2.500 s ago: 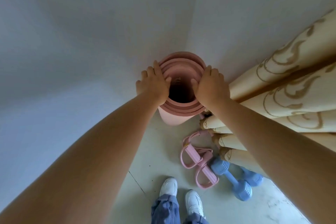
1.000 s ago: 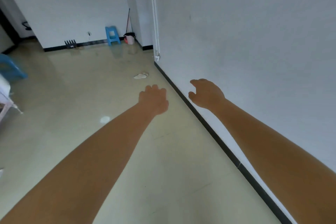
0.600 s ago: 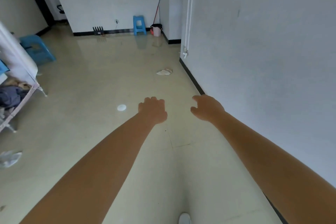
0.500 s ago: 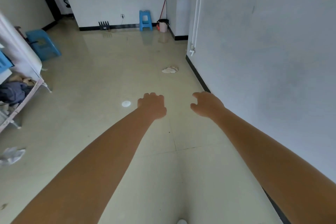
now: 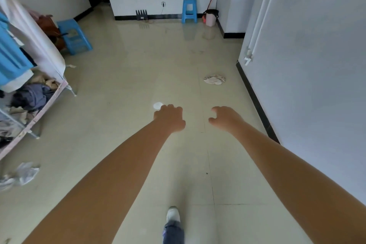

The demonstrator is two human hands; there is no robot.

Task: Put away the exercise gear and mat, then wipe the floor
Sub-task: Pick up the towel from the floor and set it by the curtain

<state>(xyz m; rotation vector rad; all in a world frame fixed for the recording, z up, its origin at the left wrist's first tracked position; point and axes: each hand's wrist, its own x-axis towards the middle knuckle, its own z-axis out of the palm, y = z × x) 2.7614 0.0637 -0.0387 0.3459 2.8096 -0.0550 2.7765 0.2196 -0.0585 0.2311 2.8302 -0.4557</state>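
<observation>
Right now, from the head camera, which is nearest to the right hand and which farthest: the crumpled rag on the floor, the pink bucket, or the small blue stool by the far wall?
From the right hand:
1. Crumpled rag, on the floor just ahead, near the right wall.
2. Pink bucket, in the far right corner.
3. Small blue stool, at the far wall, left of the bucket; close to call against the bucket.

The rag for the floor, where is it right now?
In the head view the rag lies crumpled on the floor, ahead and right of the hands, near the right wall's black baseboard.
</observation>
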